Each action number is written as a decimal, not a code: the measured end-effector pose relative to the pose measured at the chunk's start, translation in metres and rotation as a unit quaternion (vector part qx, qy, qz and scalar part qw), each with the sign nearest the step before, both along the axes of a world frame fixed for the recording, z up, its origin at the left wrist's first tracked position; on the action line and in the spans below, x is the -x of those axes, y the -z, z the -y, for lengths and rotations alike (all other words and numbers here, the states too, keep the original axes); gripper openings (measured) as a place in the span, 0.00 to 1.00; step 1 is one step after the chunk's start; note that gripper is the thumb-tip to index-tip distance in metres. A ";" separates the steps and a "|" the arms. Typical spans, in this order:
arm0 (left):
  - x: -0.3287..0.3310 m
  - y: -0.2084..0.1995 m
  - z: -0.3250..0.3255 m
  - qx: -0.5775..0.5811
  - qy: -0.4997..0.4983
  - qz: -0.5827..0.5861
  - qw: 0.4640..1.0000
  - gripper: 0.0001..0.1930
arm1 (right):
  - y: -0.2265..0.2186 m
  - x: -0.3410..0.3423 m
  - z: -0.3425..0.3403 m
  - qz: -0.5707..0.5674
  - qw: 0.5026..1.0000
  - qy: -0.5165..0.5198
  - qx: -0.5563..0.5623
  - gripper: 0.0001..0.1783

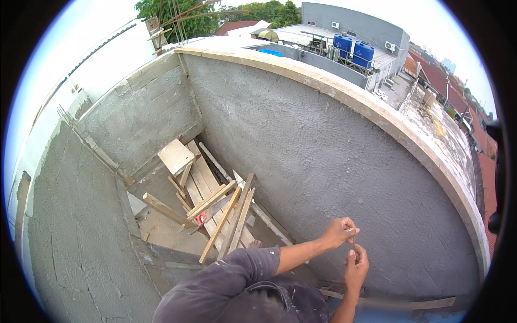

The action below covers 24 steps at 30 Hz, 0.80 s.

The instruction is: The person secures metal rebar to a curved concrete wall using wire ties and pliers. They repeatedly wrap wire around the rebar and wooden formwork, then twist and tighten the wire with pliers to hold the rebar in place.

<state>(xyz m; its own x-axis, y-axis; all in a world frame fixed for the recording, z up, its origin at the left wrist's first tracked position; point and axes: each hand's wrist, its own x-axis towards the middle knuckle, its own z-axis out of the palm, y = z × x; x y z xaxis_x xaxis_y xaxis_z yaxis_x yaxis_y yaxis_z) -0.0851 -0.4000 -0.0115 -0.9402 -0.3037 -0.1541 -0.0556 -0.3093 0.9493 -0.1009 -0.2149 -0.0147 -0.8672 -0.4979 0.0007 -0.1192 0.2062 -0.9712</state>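
Note:
In front of the grey plastered wall [323,145] my two hands are raised close together, one above the other. My left hand [338,232] is closed in a pinch, with a small pale bit at its fingertips. Just below it, my right hand [356,267] is also pinched, its thumb and forefinger pointing up. A thin strand [354,240] runs upright between the two sets of fingertips. It looks like string or wire, but is too fine to tell which. Neither hand touches the wall.
A timber board [301,65] caps the wall. Down to the left lie loose wooden planks [226,218], a red-handled saw [201,217] and a wooden box-like stool [176,156]. A pale pipe [269,223] runs along the wall's foot. Rebar [175,21] rises at the far corner.

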 end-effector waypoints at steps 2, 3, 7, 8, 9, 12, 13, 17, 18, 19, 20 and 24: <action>0.009 -0.019 -0.010 -0.063 -0.001 -0.050 0.997 0.11 | -0.012 0.013 0.008 0.011 0.995 0.093 0.016 0.17; 0.011 -0.026 -0.009 -0.088 0.000 -0.071 0.994 0.11 | -0.019 0.019 0.009 0.025 0.995 0.090 0.043 0.12; 0.013 -0.043 0.009 -0.133 0.058 -0.142 0.979 0.12 | -0.049 0.031 0.009 0.240 0.957 -0.004 0.165 0.11; 0.014 -0.046 0.018 -0.131 0.073 -0.162 0.975 0.11 | -0.056 0.032 0.012 0.289 0.932 -0.041 0.214 0.11; 0.017 -0.048 0.026 -0.129 0.095 -0.175 0.972 0.09 | -0.062 0.033 0.016 0.324 0.920 -0.059 0.214 0.11; 0.034 -0.059 0.057 -0.132 0.171 -0.191 0.958 0.09 | -0.074 0.033 0.036 0.360 0.889 -0.139 0.245 0.11; 0.040 -0.063 0.066 -0.159 0.210 -0.206 0.942 0.09 | -0.077 0.033 0.043 0.364 0.881 -0.156 0.259 0.12; 0.067 -0.091 0.088 -0.217 0.381 -0.242 0.866 0.09 | -0.083 0.035 0.062 0.362 0.849 -0.216 0.318 0.12; 0.075 -0.100 0.092 -0.173 0.416 -0.264 0.853 0.09 | -0.086 0.037 0.067 0.360 0.836 -0.235 0.340 0.12; 0.085 -0.109 0.093 -0.138 0.451 -0.293 0.832 0.09 | -0.089 0.039 0.069 0.328 0.852 -0.211 0.349 0.12; 0.094 -0.117 0.092 -0.113 0.435 -0.295 0.843 0.10 | -0.093 0.042 0.073 0.298 0.865 -0.191 0.354 0.12; 0.119 -0.136 0.091 -0.050 0.290 -0.239 0.925 0.10 | -0.112 0.053 0.097 0.013 0.966 0.079 0.247 0.15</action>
